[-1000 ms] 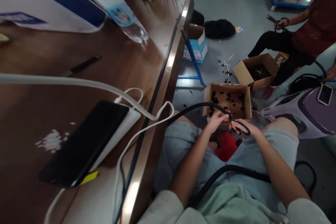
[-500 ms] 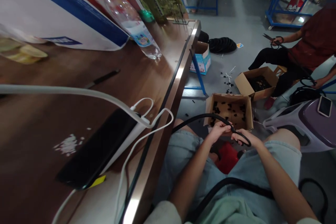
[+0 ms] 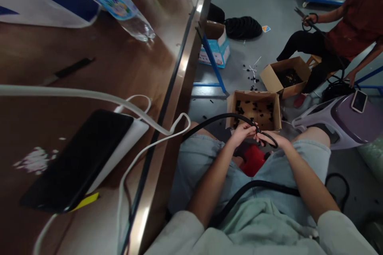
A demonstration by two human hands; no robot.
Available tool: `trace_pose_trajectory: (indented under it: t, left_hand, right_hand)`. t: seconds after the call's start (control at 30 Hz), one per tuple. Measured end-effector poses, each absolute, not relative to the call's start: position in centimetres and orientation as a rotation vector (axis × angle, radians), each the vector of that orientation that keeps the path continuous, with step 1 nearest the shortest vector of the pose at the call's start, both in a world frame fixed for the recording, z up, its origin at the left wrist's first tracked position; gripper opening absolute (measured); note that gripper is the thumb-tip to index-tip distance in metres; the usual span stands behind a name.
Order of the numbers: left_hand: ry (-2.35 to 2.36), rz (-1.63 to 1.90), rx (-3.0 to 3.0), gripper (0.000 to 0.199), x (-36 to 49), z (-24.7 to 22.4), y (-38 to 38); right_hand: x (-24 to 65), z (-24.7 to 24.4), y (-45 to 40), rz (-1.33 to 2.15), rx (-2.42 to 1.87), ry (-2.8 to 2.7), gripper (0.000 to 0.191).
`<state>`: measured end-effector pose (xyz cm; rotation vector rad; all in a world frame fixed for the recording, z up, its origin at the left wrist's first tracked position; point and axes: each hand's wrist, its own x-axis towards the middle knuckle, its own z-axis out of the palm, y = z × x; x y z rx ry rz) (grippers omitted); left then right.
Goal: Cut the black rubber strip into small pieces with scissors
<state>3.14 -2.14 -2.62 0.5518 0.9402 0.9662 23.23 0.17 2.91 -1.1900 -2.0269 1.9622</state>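
My left hand (image 3: 241, 133) is closed on a long black hose (image 3: 223, 116), pinching it near its end above the cardboard box. My right hand (image 3: 273, 138) is wrapped around a pair of scissors (image 3: 271, 140); a big black handle loop shows beside the fingers. Both hands are close together, and the scissors meet the hose at my left fingertips. Whether the blades are open is too small to tell. Another black length (image 3: 260, 183) lies across my lap. Below the hands, the cardboard box (image 3: 278, 113) holds several small black pieces.
On my left, the brown table (image 3: 131, 67) bears a black phone (image 3: 86, 155), white cables, a bottle (image 3: 119, 8) and a knife (image 3: 74, 67). A co-worker (image 3: 353, 28) on the right holds scissors near a second box (image 3: 271, 77). A purple stool (image 3: 371, 119) carries a phone.
The view has tilted down and shifted, so the table and boxes sit higher and further left. Both hands keep their hold on the hose and the scissors, with little visible movement.
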Motion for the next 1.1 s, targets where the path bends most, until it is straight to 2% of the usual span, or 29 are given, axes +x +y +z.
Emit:
trace_pose_trajectory:
  t: [0.23,0.6,0.9,1.1]
  left_hand:
    - [0.935,1.028,0.542,0.057,3.1,-2.6,-2.2]
    - [0.844,1.173,0.481,0.054,2.9,-1.8,-2.0]
    - [0.898,0.943,0.649,0.061,2.9,-2.6,-2.3]
    - [0.924,0.987,0.644,0.060,2.8,-2.9,-2.2]
  right_hand:
    - [23.2,3.5,0.2,1.961,-1.291,-1.978,0.063]
    - [23.0,3.7,0.1,1.899,-1.232,-2.004,0.072]
    - [23.7,3.2,0.3,1.967,-1.126,-2.090,0.070]
    - [24.0,2.4,0.2,1.938,-1.240,-2.060,0.063]
